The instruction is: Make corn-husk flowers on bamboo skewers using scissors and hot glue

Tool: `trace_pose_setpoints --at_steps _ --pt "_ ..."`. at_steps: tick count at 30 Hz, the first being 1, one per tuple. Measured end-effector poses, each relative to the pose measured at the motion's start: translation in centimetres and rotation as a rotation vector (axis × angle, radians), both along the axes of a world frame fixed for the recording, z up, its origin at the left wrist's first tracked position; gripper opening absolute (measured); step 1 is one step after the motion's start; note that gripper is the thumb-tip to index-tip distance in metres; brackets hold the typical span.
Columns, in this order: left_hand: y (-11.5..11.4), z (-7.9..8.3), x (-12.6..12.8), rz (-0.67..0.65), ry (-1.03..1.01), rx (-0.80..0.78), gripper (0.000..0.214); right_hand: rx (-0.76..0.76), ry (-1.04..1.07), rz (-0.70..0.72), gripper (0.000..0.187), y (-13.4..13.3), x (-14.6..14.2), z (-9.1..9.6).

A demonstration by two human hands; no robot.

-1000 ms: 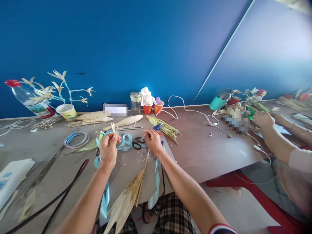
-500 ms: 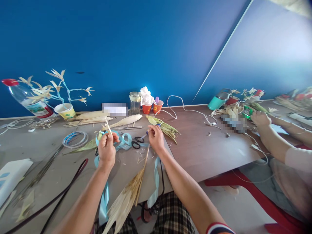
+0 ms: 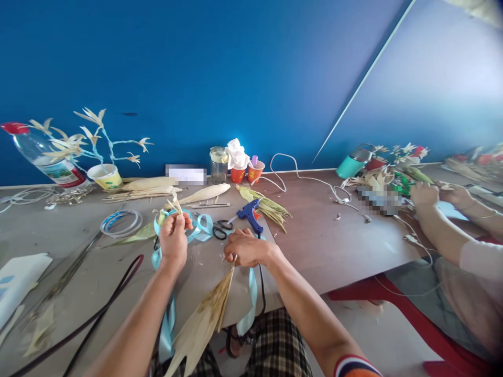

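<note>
My left hand (image 3: 174, 241) is closed in a pinch around a small pale piece of corn husk (image 3: 178, 208) that sticks up above the thumb. My right hand (image 3: 247, 247) bends down over the narrow end of a large dried corn husk (image 3: 208, 309), its fingertips closed on that end. The broad part of this husk hangs past the table edge over my lap. Just beyond my right hand lies a blue glue gun (image 3: 250, 213), with black scissors (image 3: 222, 229) to its left. Light blue ribbon (image 3: 202, 228) loops behind my left hand.
At the back stand a glass jar (image 3: 218, 165), red paper cups (image 3: 238, 175) and a yellow cup (image 3: 105, 178) of husk flowers. Green husks (image 3: 265, 207) lie behind the glue gun. To the right, a co-worker's hands (image 3: 426, 193) work beside a teal container (image 3: 351, 163).
My right hand has left the glue gun and come down toward me to the narrow end of the large husk. My left hand stays nearly in place with its small husk piece.
</note>
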State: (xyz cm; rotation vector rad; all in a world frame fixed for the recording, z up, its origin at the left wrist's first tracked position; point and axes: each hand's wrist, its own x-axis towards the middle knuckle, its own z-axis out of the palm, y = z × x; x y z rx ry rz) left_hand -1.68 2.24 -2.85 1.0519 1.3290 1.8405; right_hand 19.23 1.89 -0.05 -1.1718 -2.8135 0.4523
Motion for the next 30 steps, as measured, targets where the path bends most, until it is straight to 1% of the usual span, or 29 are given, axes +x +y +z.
trace_pose_setpoints --at_steps 3,6,10,12,15,17,18,20,21,23,24,25,26,27,28,29,30 --pt "-0.1 0.2 0.0 0.002 -0.005 -0.005 0.026 -0.036 -0.054 0.145 0.019 -0.1 -0.2 0.1" --pt "0.1 0.1 -0.3 -0.001 -0.023 0.006 0.025 -0.009 -0.020 0.136 0.018 0.1 0.1 0.9" --pt "0.4 -0.2 -0.7 -0.001 -0.036 0.022 0.025 0.036 0.048 0.069 0.019 0.6 1.0 2.2" --pt "0.5 -0.3 -0.7 0.007 -0.034 0.027 0.025 0.039 0.109 -0.009 0.021 0.8 1.7 2.9" --pt "0.5 -0.2 -0.7 0.017 -0.041 0.035 0.025 -0.026 0.283 -0.163 0.022 1.0 3.0 3.8" --pt "0.4 0.0 -0.6 0.015 -0.061 0.039 0.024 -0.055 0.402 -0.195 0.020 0.9 3.5 4.2" --pt "0.4 0.1 -0.6 0.013 -0.075 0.040 0.023 -0.065 0.442 -0.180 0.020 0.8 3.6 4.4" --pt "0.5 0.1 -0.6 0.005 -0.103 0.044 0.021 -0.091 0.477 -0.084 0.023 0.4 2.9 4.4" --pt "0.5 0.1 -0.6 0.004 -0.114 0.048 0.020 -0.112 0.467 0.013 0.024 0.0 2.2 4.3" --pt "0.7 0.0 -0.7 0.008 -0.127 0.053 0.020 -0.124 0.435 0.219 0.033 -1.0 0.2 3.9" --pt "0.8 0.0 -0.8 0.015 -0.130 0.053 0.021 -0.124 0.375 0.323 0.039 -1.6 -0.9 3.5" --pt "0.8 -0.1 -0.9 0.024 -0.134 0.050 0.022 -0.104 0.297 0.383 0.045 -2.2 -2.0 3.0" --pt "0.9 -0.1 -0.9 0.034 -0.144 0.043 0.022 -0.073 0.201 0.402 0.050 -2.9 -3.1 2.6" --pt "0.9 -0.1 -1.0 0.043 -0.159 0.035 0.023 -0.051 0.099 0.386 0.051 -3.4 -4.0 2.1" --pt "1.0 0.0 -1.1 0.051 -0.177 0.027 0.023 -0.046 0.008 0.380 0.045 -3.9 -4.7 1.7" --pt "1.0 0.0 -1.1 0.059 -0.195 0.020 0.024 -0.065 -0.060 0.389 0.036 -4.1 -5.2 1.4" --pt "1.0 0.0 -1.2 0.064 -0.210 0.014 0.024 -0.080 -0.093 0.389 0.027 -4.2 -5.4 1.1"
